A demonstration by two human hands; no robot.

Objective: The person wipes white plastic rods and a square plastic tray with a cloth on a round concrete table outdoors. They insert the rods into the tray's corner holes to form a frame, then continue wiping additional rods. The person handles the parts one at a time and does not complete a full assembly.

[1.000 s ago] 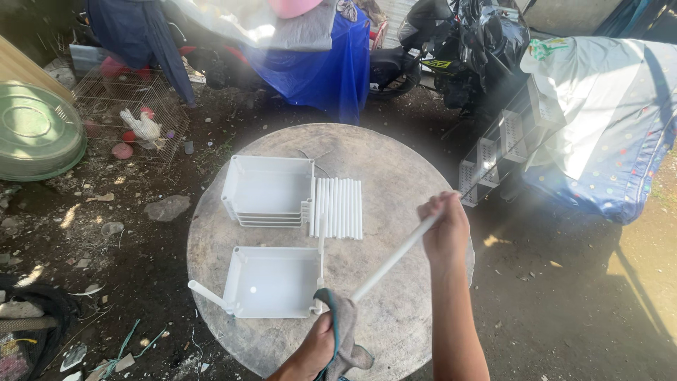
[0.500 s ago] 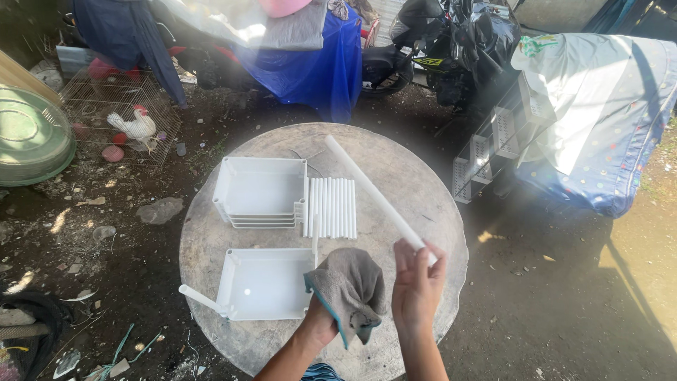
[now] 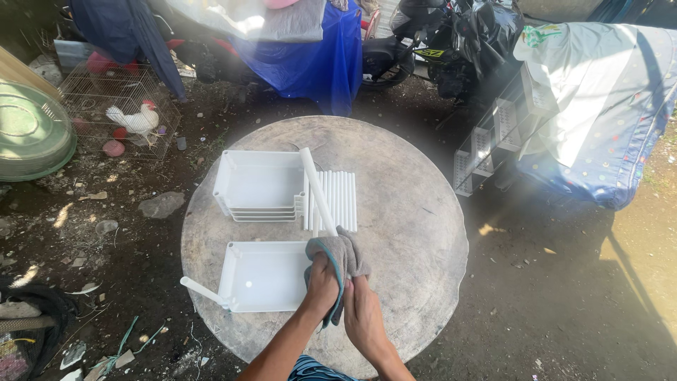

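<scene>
Support surface: a round, weathered stone-grey table top (image 3: 409,233) is sitting at frame centre, on bare dirt ground (image 3: 564,296). Lying directly on it — a stack of white rectangular trays (image 3: 257,185) at upper left of the top, with a row of white tubes (image 3: 337,201) lying side by side just right of the stack. A single white tray (image 3: 261,276) is resting at lower left, a white tube (image 3: 204,291) leaning on its left corner and overhanging the table edge.
</scene>
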